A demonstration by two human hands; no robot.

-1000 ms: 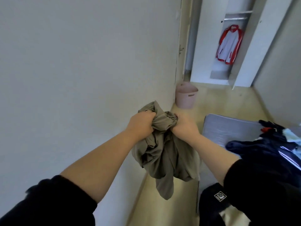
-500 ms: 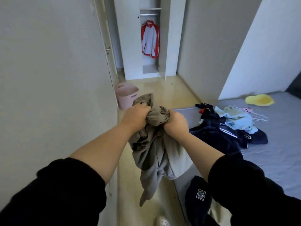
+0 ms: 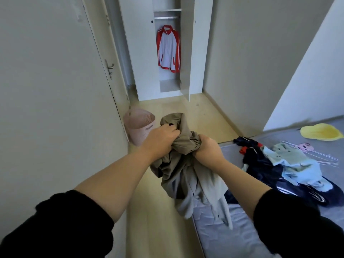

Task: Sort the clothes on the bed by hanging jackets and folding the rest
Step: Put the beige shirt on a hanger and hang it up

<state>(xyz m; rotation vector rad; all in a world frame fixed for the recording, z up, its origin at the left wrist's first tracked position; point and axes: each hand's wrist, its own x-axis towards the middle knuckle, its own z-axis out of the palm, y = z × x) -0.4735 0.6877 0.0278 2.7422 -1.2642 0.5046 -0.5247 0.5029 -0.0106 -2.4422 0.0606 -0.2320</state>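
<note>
Both my hands hold a crumpled olive-grey garment in front of me, above the floor at the bed's left edge. My left hand grips its bunched top on the left, and my right hand grips the gathered fabric on the right. Its loose end hangs down over the corner of the grey bed. On the bed lie a dark navy jacket, a light blue and green garment on top of it, and a yellow item further back. A red and white jacket hangs in the open wardrobe.
A pink laundry basket stands on the wooden floor by the wall on the left. A closed door with a metal handle is on the left. Thin hangers lie on the bed beside the clothes.
The view has swung right, from the left wall to the wardrobe and the bed. My left hand has shifted its hold on the garment's top; both hands still hold it.
</note>
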